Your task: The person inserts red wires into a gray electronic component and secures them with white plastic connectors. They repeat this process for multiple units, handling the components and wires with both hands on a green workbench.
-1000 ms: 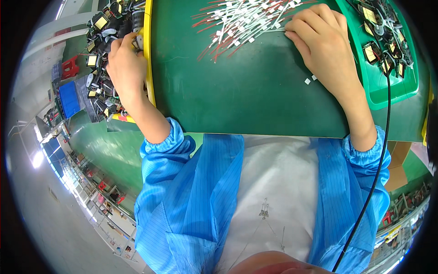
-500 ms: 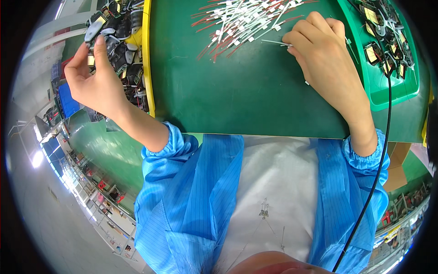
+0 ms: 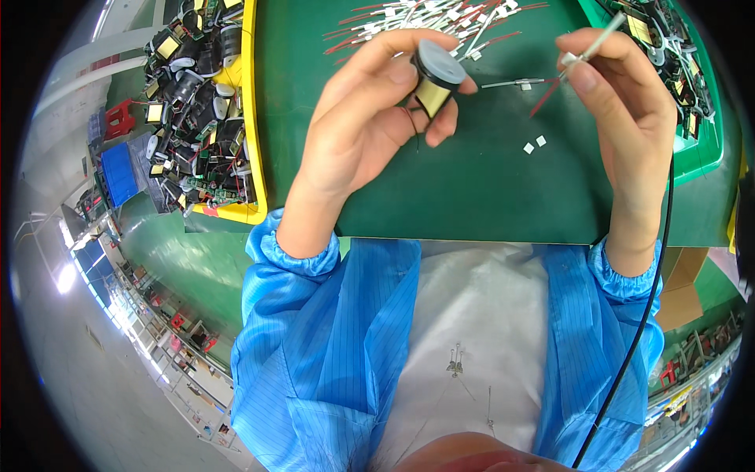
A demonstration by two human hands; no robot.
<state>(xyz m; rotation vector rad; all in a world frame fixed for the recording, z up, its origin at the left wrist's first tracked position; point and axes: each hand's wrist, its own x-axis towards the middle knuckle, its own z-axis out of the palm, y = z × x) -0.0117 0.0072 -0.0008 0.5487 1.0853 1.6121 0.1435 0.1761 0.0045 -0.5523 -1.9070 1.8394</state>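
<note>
A green tabletop fills the upper half of my view, its near edge running just above my blue sleeves, with a factory floor curving away far below on my left. On the left the mat butts against a yellow bin heaped with dark wound parts. At the far right sits a green tray holding more of the same parts. Between the two, the stretch of mat under and in front of my hands lies bare apart from two tiny white chips, so there is room to move there. Along the far edge lies a scatter of red and white sleeved wires.

My left hand is raised over the middle of the mat, fingers closed around a small coil bobbin, pinched between thumb and fingertips. The bobbin is round with a dark grey flange turned toward me, a yellow-taped winding beneath it and a thin dark lead hanging down.

My right hand hovers just to the right of it, well clear of the bobbin, thumb and forefinger pinched on a thin white-sleeved wire that points up and away toward the tray.
</note>
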